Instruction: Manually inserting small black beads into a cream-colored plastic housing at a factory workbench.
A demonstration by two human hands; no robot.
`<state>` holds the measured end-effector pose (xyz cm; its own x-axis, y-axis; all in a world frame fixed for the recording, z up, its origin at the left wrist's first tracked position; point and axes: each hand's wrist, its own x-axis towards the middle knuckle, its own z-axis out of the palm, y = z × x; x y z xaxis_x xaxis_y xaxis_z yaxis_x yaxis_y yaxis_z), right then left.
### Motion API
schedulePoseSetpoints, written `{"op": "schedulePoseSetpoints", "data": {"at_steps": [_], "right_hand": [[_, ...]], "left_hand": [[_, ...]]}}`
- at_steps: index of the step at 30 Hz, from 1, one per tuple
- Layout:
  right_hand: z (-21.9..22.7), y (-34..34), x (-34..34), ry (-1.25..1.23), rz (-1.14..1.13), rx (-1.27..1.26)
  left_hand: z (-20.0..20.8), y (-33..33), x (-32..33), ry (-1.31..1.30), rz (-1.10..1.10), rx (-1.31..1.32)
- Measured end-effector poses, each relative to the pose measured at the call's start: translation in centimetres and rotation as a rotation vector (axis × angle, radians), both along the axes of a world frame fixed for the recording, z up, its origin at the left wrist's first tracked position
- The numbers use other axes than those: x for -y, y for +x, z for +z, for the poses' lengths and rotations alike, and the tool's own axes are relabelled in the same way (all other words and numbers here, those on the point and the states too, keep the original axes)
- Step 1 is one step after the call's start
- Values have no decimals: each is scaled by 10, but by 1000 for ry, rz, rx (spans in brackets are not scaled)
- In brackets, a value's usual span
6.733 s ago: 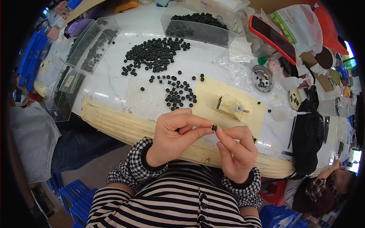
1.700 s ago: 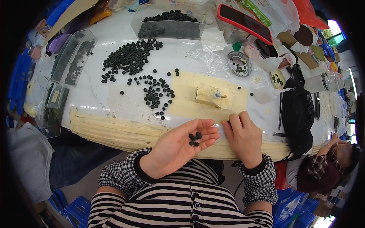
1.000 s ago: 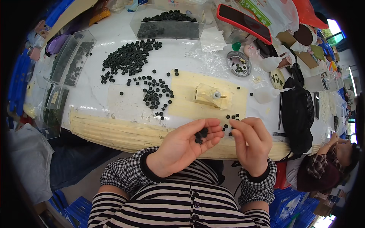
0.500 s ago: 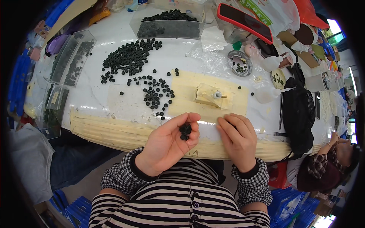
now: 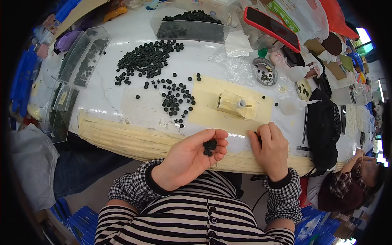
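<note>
My left hand (image 5: pixel 185 159) is turned palm up, its fingers curled round a few small black grooved wheels (image 5: pixel 210 147). To its right, over the table's front edge, my right hand (image 5: pixel 270 149) has its fingers bent together, with a bit of a small black piece showing at the fingertips. Beyond both hands stands a tape-wrapped block (image 5: pixel 229 105) with a small metal pin (image 5: pixel 246 105) sticking out toward the right. Loose black wheels (image 5: pixel 173 97) lie scattered left of the block, and a larger pile (image 5: pixel 147 59) of them spreads farther back.
A clear bin (image 5: pixel 192 32) of black wheels stands at the back; more clear boxes (image 5: pixel 86 61) are at the left. A red-cased phone (image 5: pixel 271 29) leans at the back right, near a round dish (image 5: pixel 264 71). A black cloth bag (image 5: pixel 322 130) lies right. Another person (image 5: pixel 351 183) sits far right.
My right hand has moved a little to the right, and a dark piece now shows at its fingertips. My left hand still holds the wheels. The whole view has shifted slightly.
</note>
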<state>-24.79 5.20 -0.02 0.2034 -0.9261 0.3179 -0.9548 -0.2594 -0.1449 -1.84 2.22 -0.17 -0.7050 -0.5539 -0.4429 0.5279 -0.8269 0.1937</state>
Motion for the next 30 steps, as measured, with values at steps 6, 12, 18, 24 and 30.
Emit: {"op": "schedulePoseSetpoints", "data": {"at_steps": [6, 12, 18, 24, 30], "right_hand": [[0, 5, 3, -29, -25, -12], [0, 4, 4, -83, -3, -23], [11, 5, 3, -119, -11, 126], [36, 46, 1, -136, 240, 225], [23, 61, 9, -268, 345, 100]], "left_hand": [[4, -6, -1, -22, -54, 16], [6, -10, 1, -32, -82, 13], [7, -17, 2, -47, -90, -10], [-9, -31, -4, 30, -92, -327], [-5, -31, -1, 146, -49, -222]]}}
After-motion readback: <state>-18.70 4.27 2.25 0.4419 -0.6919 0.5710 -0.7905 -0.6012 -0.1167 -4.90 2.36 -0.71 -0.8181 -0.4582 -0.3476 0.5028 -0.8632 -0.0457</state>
